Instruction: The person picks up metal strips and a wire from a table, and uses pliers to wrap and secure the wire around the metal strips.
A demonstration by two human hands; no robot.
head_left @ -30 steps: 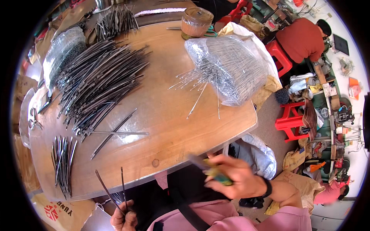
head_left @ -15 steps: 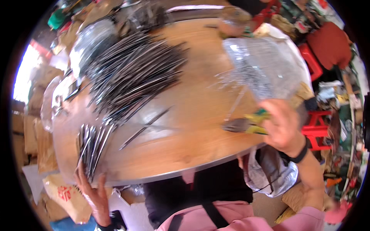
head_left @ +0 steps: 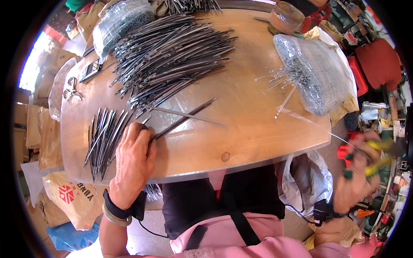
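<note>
The top (head_left: 270, 234) was pink, the trousers (head_left: 178, 204) and strap (head_left: 243, 225) black. Black bands (head_left: 114, 207) circled both wrists (head_left: 122, 194), with a pale bangle (head_left: 114, 219) beside the left one.

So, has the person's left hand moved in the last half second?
Yes: judged against the small rod pile on the table, the left hand has moved from the pile's near end to its right side.

Brightly lit, white glow at left, glare on tabletop (head_left: 266, 139), blurred right hand (head_left: 355, 187), black fisheye rim
</note>
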